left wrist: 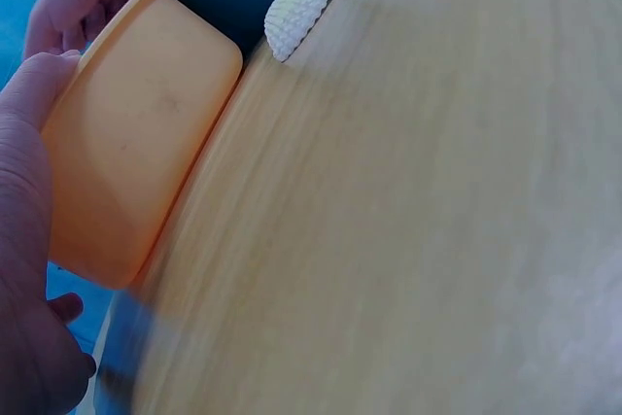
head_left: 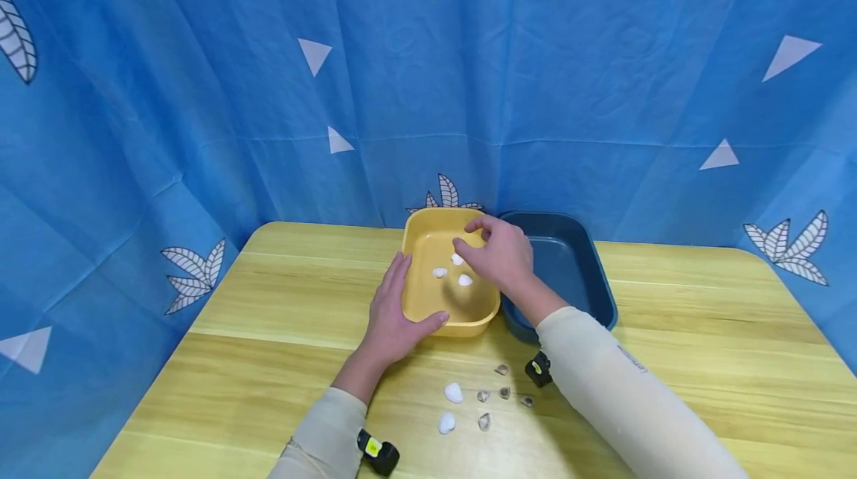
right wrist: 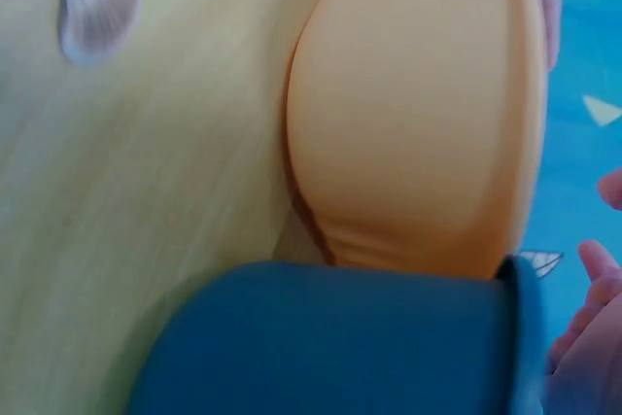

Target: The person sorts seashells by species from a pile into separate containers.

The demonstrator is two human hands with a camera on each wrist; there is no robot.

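A yellow tub (head_left: 451,329) sits on the wooden table (head_left: 281,300). Three white shells (head_left: 465,280) lie on its floor, near the middle and a bit to the right. Right beside it, on the right, is a dark blue tub (head_left: 562,271). The right arm hides part of its inside.

Both tubs are longer than they are wide. The yellow one's long way runs from the person toward the blue curtain (head_left: 428,77). The blue one runs that way too, but its near end leans out to the right.

The left hand (head_left: 391,319) is spread wide. Its fingers lie along the left side of the yellow tub, and its thumb is at the near rim. The right hand (head_left: 502,252) is over the yellow tub, with its thumb and pointing finger bent and a gap between them. I can see nothing in that gap.

On the table in front of the tubs lie two bigger white shells (head_left: 446,423) and five small brownish shells (head_left: 504,393). The nearest white one has its long way pointing mostly toward the tubs.
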